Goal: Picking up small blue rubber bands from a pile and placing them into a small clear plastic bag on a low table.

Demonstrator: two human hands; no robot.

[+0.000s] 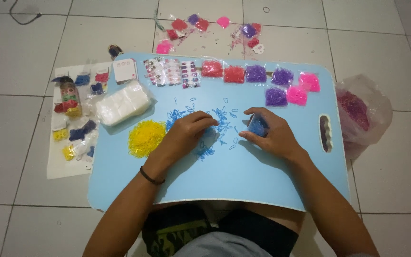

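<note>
A light blue lap table (243,181) lies over my legs on a tiled floor. Small blue rubber bands (222,116) are scattered across its middle. My left hand (186,133) rests palm down on these bands, fingers curled and pinching at them. My right hand (269,135) holds a small clear bag of blue rubber bands (258,126) between thumb and fingers. A pile of yellow rubber bands (146,138) lies just left of my left hand.
Small bags of red, purple and pink bands (255,74) line the table's far edge, beside a stack of clear bags (122,104). Hair accessories lie on a white sheet (55,164) at left. A plastic bag of dark red bands (357,112) sits at right.
</note>
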